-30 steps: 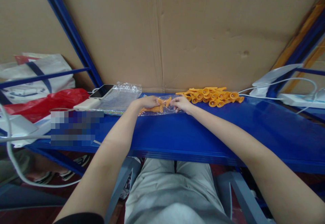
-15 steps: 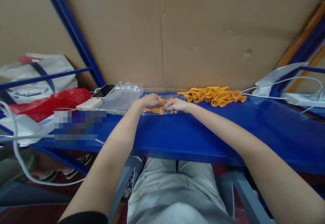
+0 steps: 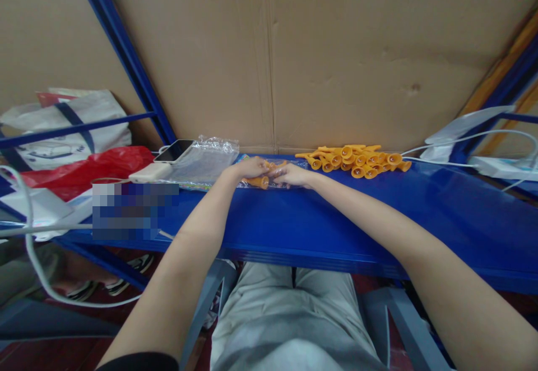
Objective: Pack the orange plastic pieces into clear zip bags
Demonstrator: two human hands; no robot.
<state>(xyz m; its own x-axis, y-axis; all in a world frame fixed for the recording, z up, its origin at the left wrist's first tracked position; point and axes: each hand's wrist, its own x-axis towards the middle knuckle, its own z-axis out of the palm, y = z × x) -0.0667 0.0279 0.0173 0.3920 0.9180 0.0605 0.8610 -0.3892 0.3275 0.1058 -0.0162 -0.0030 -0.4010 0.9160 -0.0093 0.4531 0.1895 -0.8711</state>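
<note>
At the middle of the blue shelf, my left hand is closed around an orange trumpet-shaped plastic piece. Below its fingers a second orange trumpet-shaped piece lies with its flared end to the right. Facing it, my right hand is closed, fingers bent, at a clear plastic bag that spreads under and behind both hands. The fingertips nearly meet at the upper orange piece. Whether the pieces are inside the bag or on top of it is hard to tell.
A pile of orange trumpet-shaped pieces lies to the right. At left are flat clear bags, a phone, a white box and a red plastic bag. A cardboard wall stands behind the blue shelf.
My fingers have shifted slightly around the orange pieces, and the lower piece's flared end shows more clearly. My right hand's fingers have curled in a little. The view has moved slightly.
</note>
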